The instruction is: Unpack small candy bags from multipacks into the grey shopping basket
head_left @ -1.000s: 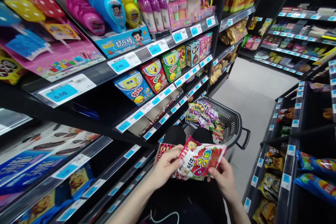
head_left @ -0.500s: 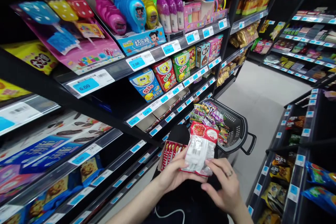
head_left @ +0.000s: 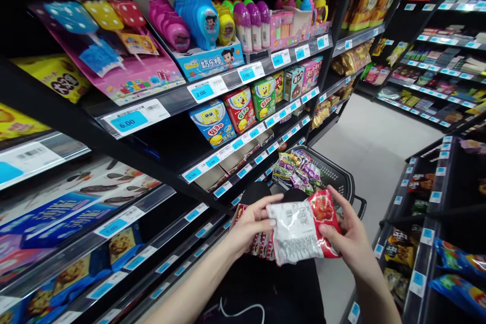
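Between my two hands is a red and white snack bag (head_left: 298,230), its printed back with a barcode facing up. My left hand (head_left: 252,225) pinches its left end, thumb on top. On its red end, my right hand (head_left: 347,228) grips with the thumb over the front and fingers behind. Under the bag and my left hand, on my lap, sits an open box of red-and-white striped packets (head_left: 261,248), partly hidden. Past my knees on the floor stands a dark grey shopping basket (head_left: 337,174) holding a pile of small colourful snack packets (head_left: 296,168).
A black shelf with price tags (head_left: 207,90) runs along my left, bearing cartoon snack boxes (head_left: 213,122) and a lollipop display (head_left: 125,55). Low shelves with bagged snacks (head_left: 459,288) stand on my right. The grey aisle floor (head_left: 379,124) stretches ahead between them.
The snack bag has turned from upright to sideways, its red end now on the right. My right hand has moved from its lower edge to grip that red end.
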Available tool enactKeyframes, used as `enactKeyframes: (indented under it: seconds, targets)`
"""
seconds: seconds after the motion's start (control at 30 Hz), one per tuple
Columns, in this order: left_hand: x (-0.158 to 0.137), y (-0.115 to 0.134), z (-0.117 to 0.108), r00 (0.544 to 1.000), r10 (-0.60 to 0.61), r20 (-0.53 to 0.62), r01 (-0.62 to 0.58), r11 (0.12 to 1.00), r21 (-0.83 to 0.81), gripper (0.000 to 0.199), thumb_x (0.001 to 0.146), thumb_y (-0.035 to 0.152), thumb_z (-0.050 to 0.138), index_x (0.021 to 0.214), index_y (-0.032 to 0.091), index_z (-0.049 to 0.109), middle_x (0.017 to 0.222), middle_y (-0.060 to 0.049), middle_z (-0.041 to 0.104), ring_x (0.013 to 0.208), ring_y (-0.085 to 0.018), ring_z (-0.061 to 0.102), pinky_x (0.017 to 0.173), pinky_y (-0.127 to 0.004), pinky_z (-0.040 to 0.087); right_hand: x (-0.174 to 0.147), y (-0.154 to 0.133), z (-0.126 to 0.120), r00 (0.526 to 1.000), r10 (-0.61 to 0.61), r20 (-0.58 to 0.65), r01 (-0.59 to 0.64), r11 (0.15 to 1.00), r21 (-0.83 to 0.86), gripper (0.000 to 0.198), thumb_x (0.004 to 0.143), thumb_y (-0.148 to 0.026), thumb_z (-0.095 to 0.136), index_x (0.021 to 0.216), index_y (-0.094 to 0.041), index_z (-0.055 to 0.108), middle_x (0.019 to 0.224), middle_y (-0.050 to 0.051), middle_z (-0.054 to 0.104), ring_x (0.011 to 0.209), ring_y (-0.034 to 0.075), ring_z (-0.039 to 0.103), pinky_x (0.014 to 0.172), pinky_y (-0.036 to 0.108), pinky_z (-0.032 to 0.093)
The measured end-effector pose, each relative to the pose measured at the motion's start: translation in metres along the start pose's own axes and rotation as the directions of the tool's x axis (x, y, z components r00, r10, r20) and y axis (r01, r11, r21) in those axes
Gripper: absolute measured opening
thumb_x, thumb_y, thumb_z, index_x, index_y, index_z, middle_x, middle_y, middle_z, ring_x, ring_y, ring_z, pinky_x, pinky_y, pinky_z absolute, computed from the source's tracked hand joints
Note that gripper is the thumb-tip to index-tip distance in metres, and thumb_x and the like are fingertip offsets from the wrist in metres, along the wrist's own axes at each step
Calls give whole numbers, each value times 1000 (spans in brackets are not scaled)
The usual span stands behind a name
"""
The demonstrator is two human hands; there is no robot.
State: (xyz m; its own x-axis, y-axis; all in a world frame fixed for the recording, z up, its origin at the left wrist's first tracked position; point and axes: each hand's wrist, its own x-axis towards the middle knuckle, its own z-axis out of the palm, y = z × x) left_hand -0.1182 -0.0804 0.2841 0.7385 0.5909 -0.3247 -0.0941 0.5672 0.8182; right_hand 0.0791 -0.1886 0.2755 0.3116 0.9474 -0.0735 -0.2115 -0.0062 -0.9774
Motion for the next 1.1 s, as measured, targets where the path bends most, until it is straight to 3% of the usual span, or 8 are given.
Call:
enactKeyframes:
  seconds: [0.2, 0.3, 0.37, 0.43, 0.6, 0.83, 0.93, 1.1]
  targets:
    - [-2, -23, 7, 965, 241, -106, -247, 968, -48, 118, 60, 38, 84, 148, 36, 4, 116, -10, 64, 90, -23, 66, 72, -31, 53, -17, 29, 19, 890, -318, -327, 300, 948, -104, 65, 81, -28, 69, 139, -30, 40, 110, 10, 70, 81, 21, 73, 64, 30, 62]
    - [-2, -20, -3, 940, 330, -91, -319, 941, 109, 89, 62, 40, 82, 140, 31, 40, 106, -9, 67, 85, -21, 65, 73, -31, 52, -22, 31, 6, 863, -486, -136, 432, 850, -301, 53, 76, -26, 74, 126, -32, 57, 108, 7, 70, 81, 20, 72, 63, 27, 61]
    - [-3, -15, -9, 925, 373, -70, -343, 902, 262, 55, 63, 41, 81, 112, 21, 69, 89, -8, 69, 76, -19, 63, 68, -28, 51, -26, 26, -5, 837, -547, 17, 496, 746, -444, 48, 72, -24, 78, 118, -30, 65, 98, 6, 72, 81, 20, 71, 64, 24, 59]
    - [-6, -11, -12, 897, 440, -46, -380, 819, 430, 39, 62, 45, 80, 91, 18, 77, 75, -7, 68, 66, -16, 60, 59, -25, 48, -29, 19, -11, 792, -603, 92, 549, 639, -539, 49, 73, -21, 78, 119, -30, 64, 92, 5, 73, 79, 19, 70, 63, 24, 58]
    - [-15, -5, -7, 753, 647, 122, -510, 456, 730, 39, 72, 54, 69, 87, 19, 79, 52, -3, 60, 45, -12, 48, 43, -23, 39, -37, 9, -9, 675, -725, 140, 604, 434, -668, 56, 79, -14, 70, 129, -36, 55, 88, 2, 73, 69, 16, 70, 57, 24, 57]
    - [-18, 5, 0, 507, 793, 338, -697, 146, 702, 23, 82, 40, 64, 86, 23, 78, 54, -1, 66, 42, -11, 52, 44, -22, 41, -46, 3, -10, 633, -736, 240, 650, 337, -681, 49, 83, -26, 67, 129, -39, 55, 92, 1, 73, 69, 16, 70, 54, 23, 56]
    - [-20, 7, 3, 520, 802, 294, -678, 178, 713, 22, 81, 40, 65, 82, 22, 78, 55, -2, 67, 43, -11, 56, 44, -22, 43, -44, -3, -9, 673, -692, 261, 665, 411, -624, 51, 83, -30, 67, 131, -37, 52, 97, 3, 72, 74, 16, 70, 56, 23, 56]
    - [-21, 7, 10, 676, 727, 121, -569, 411, 712, 34, 78, 50, 65, 70, 19, 78, 48, -2, 63, 41, -11, 51, 40, -22, 37, -42, -10, -6, 665, -704, 249, 611, 321, -724, 42, 84, -22, 66, 124, -35, 60, 91, 2, 74, 68, 15, 71, 58, 21, 56]
